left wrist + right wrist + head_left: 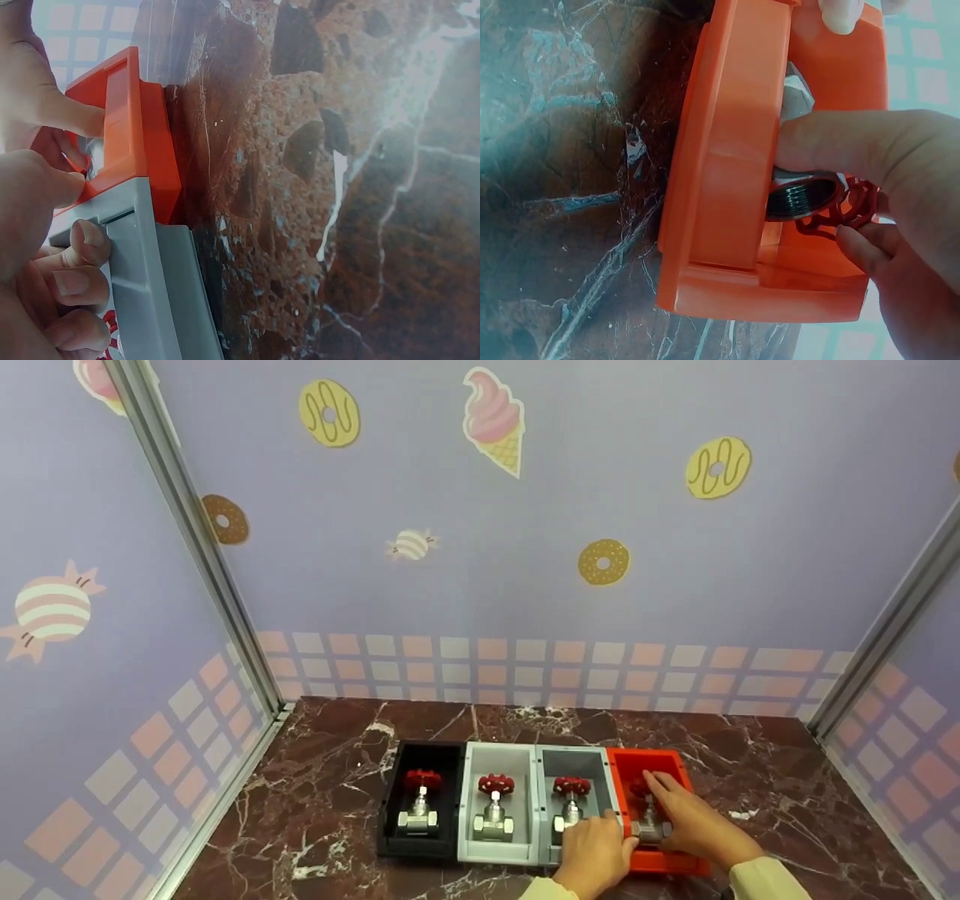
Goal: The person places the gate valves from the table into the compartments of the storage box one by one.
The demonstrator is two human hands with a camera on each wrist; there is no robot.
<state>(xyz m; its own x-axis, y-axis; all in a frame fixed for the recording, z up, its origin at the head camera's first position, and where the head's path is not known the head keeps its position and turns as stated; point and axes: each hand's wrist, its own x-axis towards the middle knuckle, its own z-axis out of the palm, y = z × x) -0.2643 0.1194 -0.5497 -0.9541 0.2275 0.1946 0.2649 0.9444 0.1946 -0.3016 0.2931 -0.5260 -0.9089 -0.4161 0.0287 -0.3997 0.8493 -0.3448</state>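
Observation:
In the red-orange bin point(697, 864) lies a metal gate valve point(651, 831) with a red handwheel. My right hand point(701, 819) grips this valve, its thumb on the metal body and fingertips at the handwheel point(859, 204). My left hand point(596, 851) straddles the wall between the grey-blue bin point(135, 247) and the red-orange one. Its curled fingers point(82, 285) are on the grey-blue side, while its thumb reaches into the red-orange bin by the valve's end; whether it touches the valve is unclear. Another valve point(571, 802) stands in the grey-blue bin, partly behind my left hand.
Left of these, a white bin point(499, 851) and a black bin point(420, 846) join the row, each holding a similar red-wheeled valve. The bins stand on a dark red marbled tabletop point(322, 810). Patterned panels point(525, 607) enclose the back and both sides.

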